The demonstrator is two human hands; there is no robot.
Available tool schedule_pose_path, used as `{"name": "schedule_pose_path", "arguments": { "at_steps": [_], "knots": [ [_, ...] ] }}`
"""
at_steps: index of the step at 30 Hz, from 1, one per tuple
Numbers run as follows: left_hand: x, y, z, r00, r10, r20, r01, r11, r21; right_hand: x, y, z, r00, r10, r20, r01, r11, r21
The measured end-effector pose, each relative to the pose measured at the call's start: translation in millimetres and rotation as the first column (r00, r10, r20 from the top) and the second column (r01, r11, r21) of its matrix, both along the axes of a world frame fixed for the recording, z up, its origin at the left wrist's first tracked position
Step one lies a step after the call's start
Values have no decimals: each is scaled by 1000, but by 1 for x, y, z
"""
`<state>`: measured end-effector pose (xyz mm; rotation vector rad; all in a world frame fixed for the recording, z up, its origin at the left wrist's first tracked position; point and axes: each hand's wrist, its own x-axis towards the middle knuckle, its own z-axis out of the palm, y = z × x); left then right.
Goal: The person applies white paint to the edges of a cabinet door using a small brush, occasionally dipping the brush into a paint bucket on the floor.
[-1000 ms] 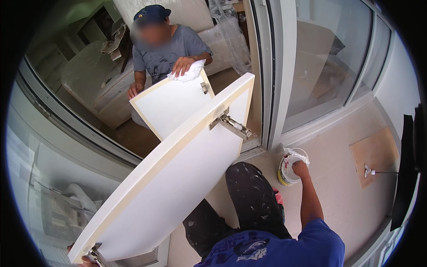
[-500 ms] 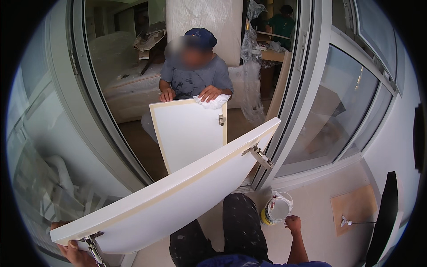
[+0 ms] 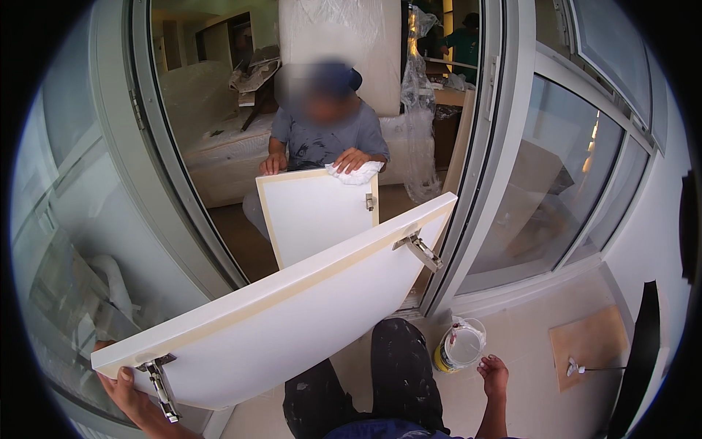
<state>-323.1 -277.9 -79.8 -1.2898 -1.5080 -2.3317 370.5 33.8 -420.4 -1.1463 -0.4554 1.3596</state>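
Note:
A white cabinet door (image 3: 285,322) with metal hinges leans diagonally across the view in front of me, masking tape running along its edge. My left hand (image 3: 126,388) grips its lower left corner, thumb on the inner face beside a hinge (image 3: 159,384). The second hinge (image 3: 420,249) sticks out near the upper right end. Low on the right, my right hand (image 3: 494,372) is raised with its fingers loosely apart, and nothing shows in it. Just beside that hand stands a paint bucket (image 3: 462,345), with what looks like a brush handle at its rim.
Facing me, a co-worker (image 3: 329,135) holds another white taped door (image 3: 311,216) and presses a white cloth (image 3: 355,173) on its top edge. A sliding-door frame (image 3: 482,183) surrounds the doorway. A brown board (image 3: 589,344) lies on the floor at right, near a black panel (image 3: 638,358).
My right hand has drawn back from the bucket's rim, its fingers loosening. The view has shifted slightly; my left hand keeps its hold on the cabinet door.

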Motion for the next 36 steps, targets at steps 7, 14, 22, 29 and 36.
{"name": "schedule_pose_path", "arguments": {
  "at_steps": [7, 14, 22, 29, 36],
  "knots": [
    [16, 5, 9, 994, 96, 45, -97, 995, 11, -9, 16, 65, 891, 27, -454, 159, 917, 367],
    [30, 0, 14, 971, 239, -13, -239, 971, -10, -62, 52, 203, 906, 285, -314, 19, 713, 701],
    [17, -14, 9, 963, 223, -152, -245, 958, -147, -165, 36, 342, 932, 353, -83, -90, 447, 890],
    [-12, -29, -9, 919, 358, -165, -375, 923, -84, -227, 37, 376, 985, 155, 75, -130, 381, 915],
    [-2, -29, -4, 947, 252, -199, -292, 934, -205, -262, 27, 381, 977, 36, 209, -208, 355, 912]
  ]
}}
